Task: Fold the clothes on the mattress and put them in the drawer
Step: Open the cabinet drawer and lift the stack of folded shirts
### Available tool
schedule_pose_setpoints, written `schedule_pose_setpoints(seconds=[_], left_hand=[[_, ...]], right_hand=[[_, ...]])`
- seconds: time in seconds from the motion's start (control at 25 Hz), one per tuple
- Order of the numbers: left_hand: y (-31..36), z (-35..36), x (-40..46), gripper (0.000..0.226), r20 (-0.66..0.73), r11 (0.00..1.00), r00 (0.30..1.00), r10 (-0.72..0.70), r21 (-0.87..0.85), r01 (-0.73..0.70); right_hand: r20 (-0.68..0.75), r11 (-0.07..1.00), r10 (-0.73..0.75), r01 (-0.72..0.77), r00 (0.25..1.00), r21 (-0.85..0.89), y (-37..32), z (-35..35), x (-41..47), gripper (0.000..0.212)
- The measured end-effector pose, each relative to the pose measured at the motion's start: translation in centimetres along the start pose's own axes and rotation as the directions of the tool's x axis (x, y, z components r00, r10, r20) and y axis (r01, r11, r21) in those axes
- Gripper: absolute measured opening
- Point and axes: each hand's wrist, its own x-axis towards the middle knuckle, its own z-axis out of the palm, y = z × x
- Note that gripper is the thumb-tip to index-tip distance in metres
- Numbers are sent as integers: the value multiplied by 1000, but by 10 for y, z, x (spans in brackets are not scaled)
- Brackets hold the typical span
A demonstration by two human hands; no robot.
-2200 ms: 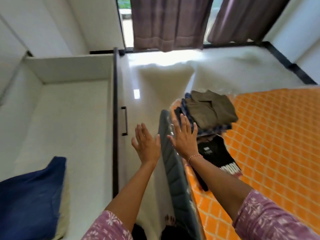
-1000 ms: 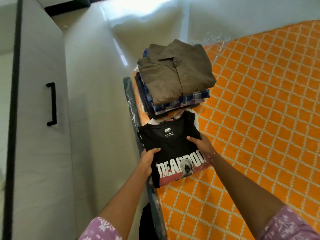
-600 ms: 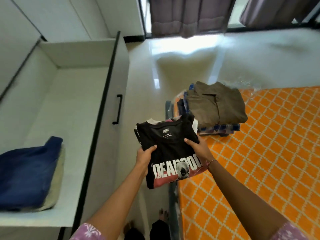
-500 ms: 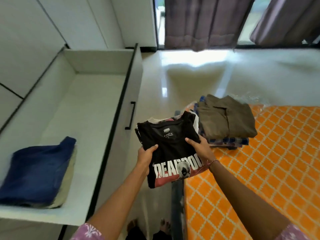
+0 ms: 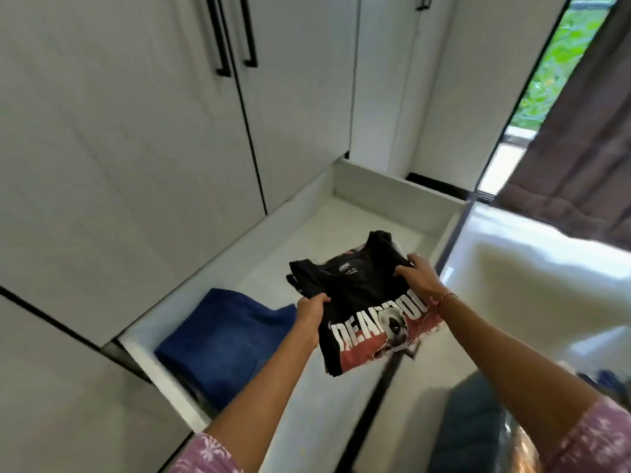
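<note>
A folded black T-shirt (image 5: 362, 302) with white lettering and a red print hangs above the open white drawer (image 5: 368, 180). My left hand (image 5: 309, 307) grips its left edge, thumb on top. My right hand (image 5: 418, 279) grips its right edge, thumb on top as well. A folded blue garment (image 5: 222, 339) lies inside the drawer at its near left end. The mattress corner (image 5: 478, 428) shows at the bottom right, dark-edged. The pile of other folded clothes is out of view.
White wardrobe doors (image 5: 136, 131) with black handles stand behind the drawer. A brown curtain (image 5: 580, 148) hangs at the right beside a window. Glossy white floor (image 5: 529, 285) lies right of the drawer front.
Both hands took the black T-shirt off the mattress and carried it left over the open drawer. The view swung left, so the mattress pile left the frame.
</note>
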Motion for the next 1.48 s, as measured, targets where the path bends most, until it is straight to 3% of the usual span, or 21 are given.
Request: schedule_pose_setpoints(seconds=[0.32,0.6,0.72,0.84,0.92,1.04,1.24,1.48], left_hand=[[17,-47,209,33,-206,973,972,-116,-221,70],[-18,-68,310,42,-366,951,895,-254,-262,162],[-25,-57,318,62,-500,972,834,-232,-100,210],[-19,-37,300,85,-573,884,819,5,386,265],[-14,-16,284,86,-455,726,858,238,670,154],[1,22,255,75,-224,550,898,378,835,-23],[12,90,186,67,130,156,775,618,946,-283],[-19,182,80,73,455,-129,657,601,867,-482]], right_hand=[[254,938,-123,196,959,-285,-52,159,223,36],[377,845,-169,330,911,-420,-8,265,295,49],[487,634,-215,501,846,-590,18,281,296,66],[405,559,-307,507,862,-656,27,264,290,66],[307,550,-373,475,876,-686,26,239,276,65],[149,607,-407,388,901,-693,26,192,244,65],[-57,642,-395,231,917,-731,45,95,185,68],[-344,759,-329,29,880,-651,117,-35,77,68]])
